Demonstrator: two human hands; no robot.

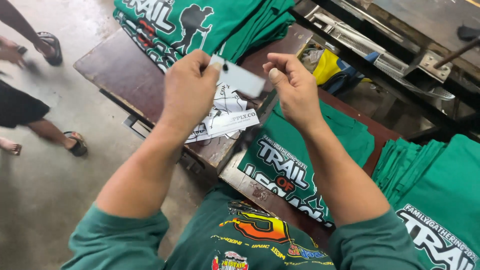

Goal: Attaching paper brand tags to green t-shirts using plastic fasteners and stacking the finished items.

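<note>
1. Worn brown wood makes up the work table (107, 67), which stands on a grey concrete floor (45, 185); a second board (250, 186) lies just in front of the person.
2. Green printed shirts lie in a stack (200, 20) at 12 o'clock, one spread shirt (300, 160) sits at centre, and a further pile (440, 185) lies at 4 o'clock.
3. Metal machine parts (380, 55) fill the 1 to 2 o'clock corner.
4. Another person's legs in sandals (50, 132) show at 9 o'clock, cut off by the frame edge.
5. White printed tags (225, 120) lie on the table, partly hidden by the left hand (187, 92).
6. That hand pinches a small pale card (237, 77) between thumb and fingers at its upper left end.
7. The right hand (295, 87) is curled, fingertips near the card's right end; whether it touches is hard to tell.
8. Motion blurs the card's face.
9. Its long axis runs from 10 o'clock down to 4 o'clock, above the table, between both hands.
</note>
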